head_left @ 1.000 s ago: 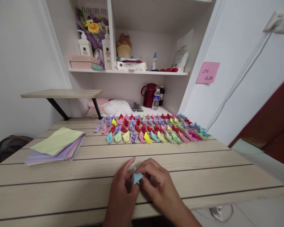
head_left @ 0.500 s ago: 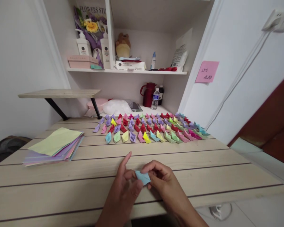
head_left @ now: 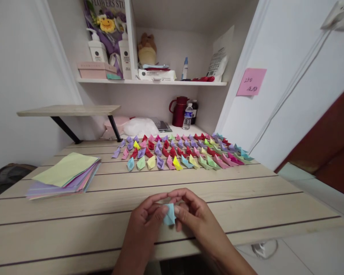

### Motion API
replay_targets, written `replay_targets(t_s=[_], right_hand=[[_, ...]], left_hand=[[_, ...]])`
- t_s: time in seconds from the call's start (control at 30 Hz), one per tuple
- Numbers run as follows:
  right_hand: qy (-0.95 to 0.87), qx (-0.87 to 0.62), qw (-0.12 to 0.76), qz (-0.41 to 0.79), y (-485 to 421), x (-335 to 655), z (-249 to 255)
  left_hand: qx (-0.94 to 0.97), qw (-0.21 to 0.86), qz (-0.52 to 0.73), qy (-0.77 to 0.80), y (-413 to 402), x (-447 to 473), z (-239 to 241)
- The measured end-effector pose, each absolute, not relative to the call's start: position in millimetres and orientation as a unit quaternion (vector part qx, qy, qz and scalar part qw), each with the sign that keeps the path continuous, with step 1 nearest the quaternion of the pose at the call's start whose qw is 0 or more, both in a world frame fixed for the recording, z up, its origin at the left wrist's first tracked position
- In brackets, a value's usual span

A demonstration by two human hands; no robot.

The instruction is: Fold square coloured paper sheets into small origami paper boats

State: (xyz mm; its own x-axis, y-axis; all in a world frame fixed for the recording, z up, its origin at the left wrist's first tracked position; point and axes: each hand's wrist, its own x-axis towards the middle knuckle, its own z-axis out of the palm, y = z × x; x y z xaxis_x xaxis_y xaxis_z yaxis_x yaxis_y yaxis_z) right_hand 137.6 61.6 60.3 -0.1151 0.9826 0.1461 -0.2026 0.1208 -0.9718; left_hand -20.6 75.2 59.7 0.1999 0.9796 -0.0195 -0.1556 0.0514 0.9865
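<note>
A small folded piece of light blue paper (head_left: 169, 214) is pinched between both hands, above the near part of the wooden table. My left hand (head_left: 149, 214) grips its left side, thumb in front. On the right side, my right hand (head_left: 189, 212) holds it with the thumb pressed to its edge. The index fingertips of both hands meet above the paper, and the fingers behind it are partly hidden. Beyond the hands stand rows of small folded paper boats in many colours, among them a yellow boat (head_left: 177, 163) and a blue boat (head_left: 130, 164).
On the left lies a stack of coloured paper sheets (head_left: 65, 172). Behind it a small raised shelf (head_left: 68, 110) stands on black legs. A red jug (head_left: 179, 111) and a water bottle (head_left: 188, 116) stand at the back. A pink note (head_left: 251, 81) sticks to the wall.
The blue paper has been turned from a flat diamond to a more upright shape. My left index finger, raised before, has come down to meet the right one. The view has shifted slightly.
</note>
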Motion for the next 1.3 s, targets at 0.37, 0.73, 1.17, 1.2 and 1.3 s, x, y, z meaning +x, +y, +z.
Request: replay_targets(t_s=[0.37, 0.73, 1.17, 1.2, 1.3], right_hand=[[-0.6, -0.401, 0.491, 0.488, 58, 136, 62], [-0.579, -0.433, 0.476, 0.501, 57, 132, 59], [-0.55, -0.41, 0.503, 0.526, 56, 135, 60], [-0.555, -0.406, 0.503, 0.524, 56, 135, 60], [-0.567, -0.403, 0.495, 0.52, 55, 133, 62]], left_hand=[[0.421, 0.567, 0.536, 0.463, 78, -24, 56], [0.44, 0.575, 0.531, 0.441, 80, -26, 53], [0.427, 0.552, 0.558, 0.45, 76, -19, 58], [0.429, 0.549, 0.558, 0.451, 77, -19, 57], [0.434, 0.546, 0.554, 0.454, 78, -20, 56]])
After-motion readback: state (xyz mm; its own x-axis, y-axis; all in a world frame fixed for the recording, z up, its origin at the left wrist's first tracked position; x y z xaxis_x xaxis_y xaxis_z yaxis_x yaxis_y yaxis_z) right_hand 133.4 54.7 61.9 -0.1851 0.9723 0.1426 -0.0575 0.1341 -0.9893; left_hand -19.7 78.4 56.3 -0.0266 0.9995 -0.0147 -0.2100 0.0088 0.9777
